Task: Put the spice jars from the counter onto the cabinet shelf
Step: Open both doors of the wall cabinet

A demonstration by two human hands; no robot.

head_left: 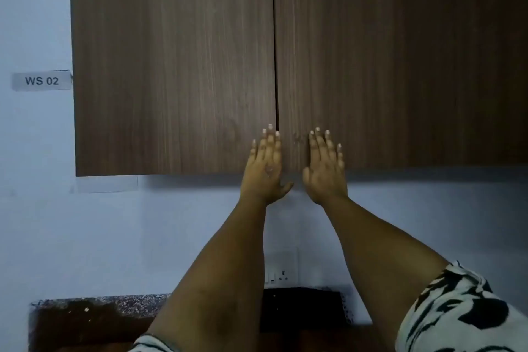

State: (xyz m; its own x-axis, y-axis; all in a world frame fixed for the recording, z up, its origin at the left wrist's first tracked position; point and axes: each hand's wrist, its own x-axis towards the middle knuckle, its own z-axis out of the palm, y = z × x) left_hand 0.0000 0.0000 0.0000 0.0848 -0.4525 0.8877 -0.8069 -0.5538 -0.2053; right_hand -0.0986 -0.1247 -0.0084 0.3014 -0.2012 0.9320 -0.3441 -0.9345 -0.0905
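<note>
A dark wood wall cabinet fills the upper view, both doors shut: the left door (171,66) and the right door (400,60) meet at a vertical seam. My left hand (265,168) lies flat on the lower corner of the left door, fingers spread, holding nothing. My right hand (325,168) lies flat on the lower corner of the right door, just across the seam, also holding nothing. The shelf inside is hidden. No spice jars are in view.
A pale blue wall (114,237) runs below the cabinet. A "WS 02" label (41,80) is stuck at the left. A white switch and socket plate (281,271) sits between my forearms. The speckled counter edge (100,301) shows at the bottom.
</note>
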